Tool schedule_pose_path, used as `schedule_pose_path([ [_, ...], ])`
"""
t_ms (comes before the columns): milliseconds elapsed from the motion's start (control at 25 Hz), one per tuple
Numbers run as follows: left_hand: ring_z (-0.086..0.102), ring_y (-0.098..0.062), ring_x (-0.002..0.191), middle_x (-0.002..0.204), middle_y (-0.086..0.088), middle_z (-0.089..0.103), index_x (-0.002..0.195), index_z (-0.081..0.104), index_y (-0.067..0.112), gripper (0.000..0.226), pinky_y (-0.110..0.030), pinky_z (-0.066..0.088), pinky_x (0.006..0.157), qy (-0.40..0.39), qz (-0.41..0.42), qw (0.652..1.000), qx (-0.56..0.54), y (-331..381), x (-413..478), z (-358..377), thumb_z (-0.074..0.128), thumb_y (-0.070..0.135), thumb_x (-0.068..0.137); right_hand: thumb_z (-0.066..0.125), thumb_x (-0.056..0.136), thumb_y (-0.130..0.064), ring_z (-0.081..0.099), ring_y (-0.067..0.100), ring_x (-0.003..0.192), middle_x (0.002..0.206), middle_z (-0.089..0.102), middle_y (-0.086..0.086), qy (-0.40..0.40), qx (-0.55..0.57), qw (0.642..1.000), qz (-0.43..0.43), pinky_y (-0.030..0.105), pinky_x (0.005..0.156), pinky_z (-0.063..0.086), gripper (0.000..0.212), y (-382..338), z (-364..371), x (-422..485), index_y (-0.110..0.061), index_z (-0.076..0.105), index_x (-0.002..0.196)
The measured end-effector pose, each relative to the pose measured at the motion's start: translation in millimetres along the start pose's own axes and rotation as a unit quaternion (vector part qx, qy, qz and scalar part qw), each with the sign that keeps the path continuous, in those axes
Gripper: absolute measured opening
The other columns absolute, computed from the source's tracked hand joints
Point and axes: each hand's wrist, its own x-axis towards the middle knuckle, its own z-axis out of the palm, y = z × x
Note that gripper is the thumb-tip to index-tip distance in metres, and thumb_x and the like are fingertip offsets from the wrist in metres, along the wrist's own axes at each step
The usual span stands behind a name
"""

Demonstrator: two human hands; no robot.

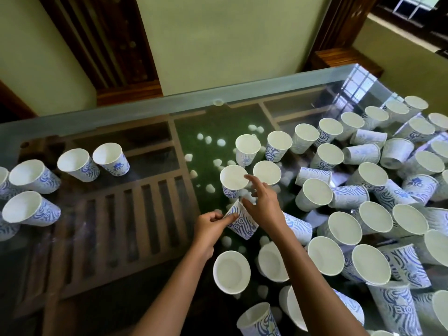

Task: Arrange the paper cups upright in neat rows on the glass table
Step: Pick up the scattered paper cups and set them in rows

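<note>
Pinching a cup [242, 226] between thumb and curled fingers, the left grip [211, 223] holds it tilted over the middle of the glass counter [145, 112]. The printed side faces up. Whether the cup touches the glass cannot be told.

The right grip [263, 204] is wide and holds nothing. Its fingers are straight and spread, and its thumb lies just beside the tilted cup's upper edge. Its index fingertip reaches over the rim of a second cup [232, 178], which stands upright just beyond both grips. Whether the fingertip touches that rim is unclear.

Another upright cup stands just beside the second cup on its right, and two more stand behind them.

At the counter's left end, well apart from the grips, the left cups [77, 163] stand upright in two loose rows.

The right end is crowded with a pile [363, 190] of cups, many upright and packed close, several lying on their sides between them. More upright cups stand near the forearms at the near edge.

Under the glass lie white pebbles [221, 142] on a green mat [189, 127], with wooden slats [135, 214] to the left of it.
</note>
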Motion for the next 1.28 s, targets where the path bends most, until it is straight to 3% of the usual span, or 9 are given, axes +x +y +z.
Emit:
schedule_pose_path([
  [120, 0.055, -0.016, 0.064, 0.064, -0.002, 0.063, 0.067, 0.062, 0.010, 0.024, -0.025, 0.044, 0.056, 0.044, 0.021, 0.998, -0.037, 2, -2, -17, 0.082, 0.023, 0.063, 0.063, 0.085, -0.014, 0.057, 0.028, 0.102, 0.121, 0.054, 0.015, -0.011, -0.005, 1.000, -0.003, 0.026, 0.084, 0.041, 0.039, -2, 4, 5, -0.017, 0.055, 0.123],
  [200, 0.059, -0.014, 0.069, 0.068, 0.000, 0.066, 0.063, 0.061, 0.016, 0.022, -0.023, 0.048, 0.062, 0.106, 0.087, 0.990, -0.033, 6, -3, -33, 0.083, 0.016, 0.061, 0.063, 0.085, -0.014, 0.056, 0.030, 0.100, 0.117, 0.055, 0.016, -0.004, -0.016, 1.000, -0.010, 0.020, 0.077, 0.034, 0.028, -4, 6, 7, -0.007, 0.062, 0.112],
  [320, 0.060, -0.017, 0.097, 0.102, -0.006, 0.065, 0.069, 0.061, 0.016, 0.025, -0.032, 0.049, 0.082, 0.201, 0.232, 0.947, 0.092, 13, -7, -50, 0.083, 0.009, 0.060, 0.067, 0.082, -0.015, 0.055, 0.030, 0.101, 0.116, 0.055, 0.015, 0.014, -0.017, 0.999, -0.033, 0.024, 0.079, 0.036, 0.025, -6, 8, 6, -0.003, 0.064, 0.104],
  [440, 0.057, -0.021, 0.103, 0.109, -0.006, 0.061, 0.081, 0.063, 0.008, 0.027, -0.037, 0.051, 0.081, 0.231, 0.319, 0.903, 0.172, 11, -13, -54, 0.081, 0.005, 0.061, 0.070, 0.079, -0.016, 0.053, 0.029, 0.103, 0.116, 0.054, 0.014, 0.030, -0.004, 0.999, -0.039, 0.027, 0.078, 0.038, 0.028, -4, 12, 0, -0.005, 0.060, 0.103],
  [600, 0.056, -0.021, 0.105, 0.112, -0.002, 0.059, 0.103, 0.058, 0.014, 0.050, -0.039, 0.050, 0.085, 0.229, 0.289, 0.917, 0.151, 0, -16, -54, 0.083, 0.011, 0.060, 0.076, 0.070, -0.017, 0.050, 0.026, 0.108, 0.117, 0.053, 0.009, 0.051, 0.040, 0.997, -0.036, 0.028, 0.076, 0.038, 0.052, -3, 20, -7, -0.008, 0.048, 0.113],
  [680, 0.051, -0.016, 0.110, 0.120, 0.001, 0.055, 0.117, 0.051, 0.015, 0.070, -0.031, 0.045, 0.090, 0.206, 0.271, 0.932, 0.128, 1, -15, -53, 0.086, 0.015, 0.056, 0.081, 0.064, -0.017, 0.050, 0.025, 0.113, 0.123, 0.052, 0.009, 0.059, 0.065, 0.996, -0.026, 0.034, 0.086, 0.044, 0.070, -4, 24, -7, -0.008, 0.043, 0.122],
  [800, 0.050, -0.017, 0.116, 0.128, -0.002, 0.053, 0.125, 0.047, 0.013, 0.083, -0.033, 0.043, 0.096, 0.194, 0.251, 0.942, 0.107, 2, -8, -51, 0.088, 0.017, 0.054, 0.086, 0.057, -0.016, 0.048, 0.024, 0.119, 0.129, 0.051, 0.008, 0.048, 0.089, 0.995, 0.007, 0.031, 0.098, 0.039, 0.086, -7, 32, -5, -0.010, 0.040, 0.129],
  [1000, 0.052, -0.013, 0.110, 0.119, 0.003, 0.056, 0.119, 0.051, 0.016, 0.075, -0.024, 0.041, 0.086, 0.219, 0.242, 0.942, 0.078, -1, 0, -63, 0.088, 0.020, 0.054, 0.086, 0.057, -0.022, 0.052, 0.026, 0.112, 0.119, 0.057, 0.005, 0.051, 0.098, 0.993, 0.045, 0.047, 0.094, 0.047, 0.076, -18, 46, -2, -0.015, 0.046, 0.121],
  [1280, 0.046, -0.005, 0.109, 0.120, 0.007, 0.054, 0.123, 0.052, 0.016, 0.077, -0.024, 0.042, 0.088, 0.304, 0.230, 0.923, 0.056, 2, 5, -142, 0.087, 0.019, 0.055, 0.086, 0.058, -0.021, 0.052, 0.017, 0.108, 0.118, 0.056, 0.003, 0.006, 0.095, 0.995, -0.021, 0.037, 0.091, 0.050, 0.074, -80, 92, 0, -0.016, 0.047, 0.121],
])
